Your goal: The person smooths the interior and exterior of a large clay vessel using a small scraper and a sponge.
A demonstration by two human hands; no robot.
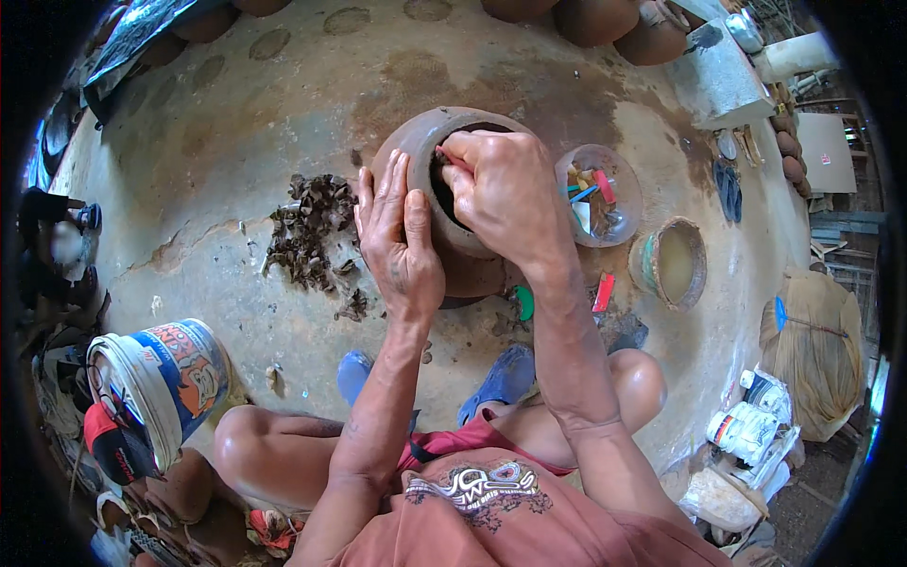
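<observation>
A round brown clay pot (477, 123) stands on the floor before me, its dark mouth partly covered by my hands. My left hand (397, 231) lies with fingers stretched out against the pot's outer left side. At the mouth, my right hand (501, 184) is closed, its fingers bent down over the inner rim. A bit of red shows at its fingertips; most of that small red piece is hidden. Dark clay scraps (312, 231) lie heaped left of the pot. To its right is a clear plastic tub (631, 222) with small coloured pieces and a blue stick in it.
A bucket of cloudy water (697, 283) stands right of the tub. Near my feet lie a red strip (604, 291) and a green piece (524, 302). A large white bucket (194, 354) is at left. More clay pots (595, 21) line the far edge, near a pale block (723, 85).
</observation>
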